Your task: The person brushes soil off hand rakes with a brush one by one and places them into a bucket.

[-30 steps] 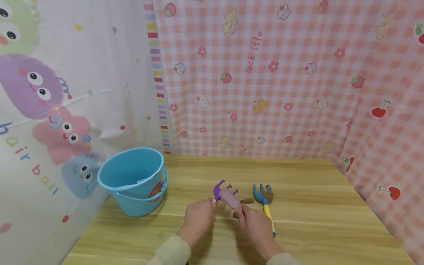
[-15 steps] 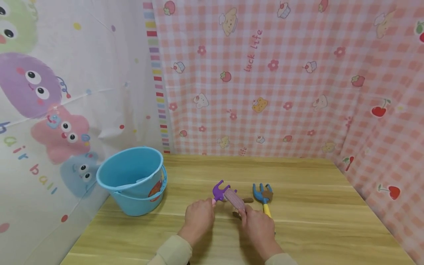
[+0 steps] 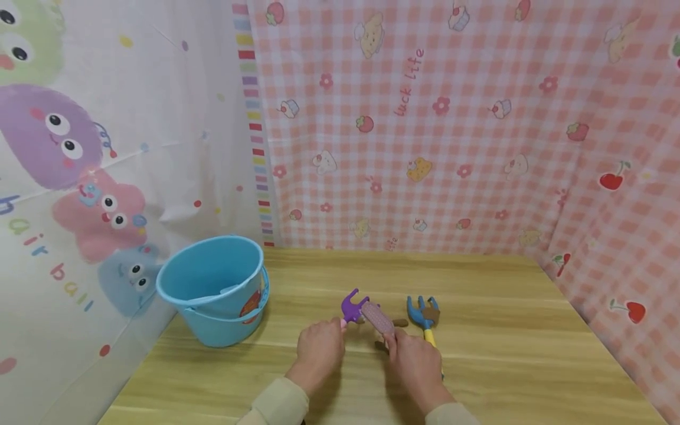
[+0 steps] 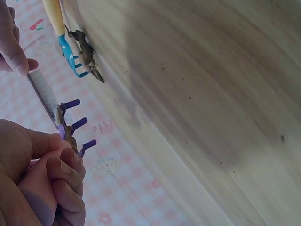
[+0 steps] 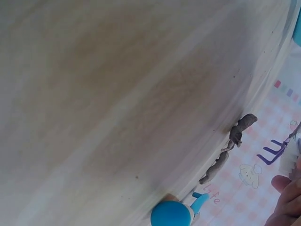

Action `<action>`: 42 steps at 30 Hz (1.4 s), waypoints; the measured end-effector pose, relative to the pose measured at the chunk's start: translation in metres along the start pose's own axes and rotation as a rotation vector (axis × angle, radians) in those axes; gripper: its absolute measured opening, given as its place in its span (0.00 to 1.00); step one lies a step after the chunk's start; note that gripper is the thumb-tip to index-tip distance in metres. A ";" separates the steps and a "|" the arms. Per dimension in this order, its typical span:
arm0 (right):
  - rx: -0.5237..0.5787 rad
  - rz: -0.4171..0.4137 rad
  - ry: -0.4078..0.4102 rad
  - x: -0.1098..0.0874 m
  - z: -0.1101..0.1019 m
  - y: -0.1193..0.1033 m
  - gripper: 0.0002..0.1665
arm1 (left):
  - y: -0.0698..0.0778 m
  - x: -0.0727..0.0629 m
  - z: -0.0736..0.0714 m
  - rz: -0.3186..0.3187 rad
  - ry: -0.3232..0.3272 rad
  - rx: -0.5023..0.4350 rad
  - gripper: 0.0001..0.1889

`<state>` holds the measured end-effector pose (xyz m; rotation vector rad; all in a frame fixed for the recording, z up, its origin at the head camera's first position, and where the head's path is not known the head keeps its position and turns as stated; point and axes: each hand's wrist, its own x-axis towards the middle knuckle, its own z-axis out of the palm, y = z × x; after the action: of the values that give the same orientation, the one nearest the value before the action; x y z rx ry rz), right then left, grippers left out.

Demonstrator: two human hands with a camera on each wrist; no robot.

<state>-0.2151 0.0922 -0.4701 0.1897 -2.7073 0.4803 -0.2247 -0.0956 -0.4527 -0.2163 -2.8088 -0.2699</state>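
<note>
Checked cloth (image 3: 478, 136): I saw it hung behind the scene and down the right side, probably as a backdrop.
Counter (image 3: 520, 336): It ran wood-grained beneath the tools, and I judged it chosen as a flat place for loose pieces.
Bucket (image 3: 220, 327): It stood upright and blue near the counter's left edge, its own handle lowered; I took that spot as a way of leaving room for the arms.
Left hand (image 3: 319, 351): I read it as clamped on the pink handle of the purple rake (image 3: 352, 309), fingers curled round it, which left the rake's head bare.
Right hand (image 3: 418, 363): It was closed on one end of the brush (image 3: 378, 319) in a pinch, so that the far end reached across to the rake.
Blue rake (image 3: 429, 335): It lay just beside the right hand, yellow handle toward the person, perhaps for easy pickup, with a brown clump (image 3: 431, 314) at its tines.
Purple rake: It seemed raised off the counter, tines pointing away; the left wrist view showed brown dirt (image 4: 70, 140) on its head.
Brush: Its far end appeared to meet that head; I could not tell how hard it pressed.
Brown lumps (image 5: 217, 168): They lay on the counter between the two rakes, seemingly scattered, not arranged.
Dark specks (image 4: 282, 138): I noticed a few strewn over the wood.
</note>
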 end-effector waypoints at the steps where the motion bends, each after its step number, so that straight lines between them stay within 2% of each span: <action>1: -0.003 0.001 -0.002 0.000 0.000 0.001 0.14 | 0.000 0.001 0.000 0.001 -0.002 -0.002 0.12; 14: -0.002 0.018 0.015 0.010 0.005 0.005 0.14 | 0.001 0.007 0.004 -0.006 0.003 -0.005 0.15; 19: -0.006 0.047 -0.020 0.016 0.006 0.017 0.16 | -0.001 0.008 0.005 0.013 0.001 0.003 0.13; 22: -0.004 0.094 -0.048 0.021 0.004 0.028 0.17 | -0.004 0.009 0.003 0.024 0.042 0.013 0.13; 25: 0.050 0.128 -0.014 0.024 0.000 0.030 0.18 | -0.007 0.012 0.000 0.036 0.095 0.018 0.13; 27: 0.102 0.103 0.025 0.026 -0.002 0.024 0.19 | -0.008 0.016 -0.002 0.049 0.116 0.021 0.14; 30: 0.161 0.017 0.079 0.026 -0.002 0.011 0.17 | -0.007 0.018 -0.002 0.064 0.097 0.019 0.13; 32: 0.157 -0.062 0.102 0.024 0.001 0.004 0.15 | -0.005 0.019 -0.001 0.070 0.083 0.011 0.13; 34: 0.133 -0.107 0.128 0.021 0.004 -0.001 0.12 | -0.003 0.020 0.001 0.062 0.075 0.011 0.12; 36: 0.088 -0.124 0.158 0.018 0.007 -0.003 0.10 | -0.002 0.021 0.002 0.050 0.073 0.003 0.13; 39: 0.040 -0.107 0.194 0.014 0.009 -0.002 0.09 | -0.002 0.022 0.002 0.030 0.078 -0.011 0.14; 42: 0.036 -0.085 0.185 0.012 0.011 0.000 0.10 | -0.001 0.021 0.003 0.027 0.080 -0.030 0.15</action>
<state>-0.2301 0.0878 -0.4744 0.2563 -2.5004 0.4962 -0.2457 -0.0938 -0.4490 -0.2451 -2.7218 -0.3079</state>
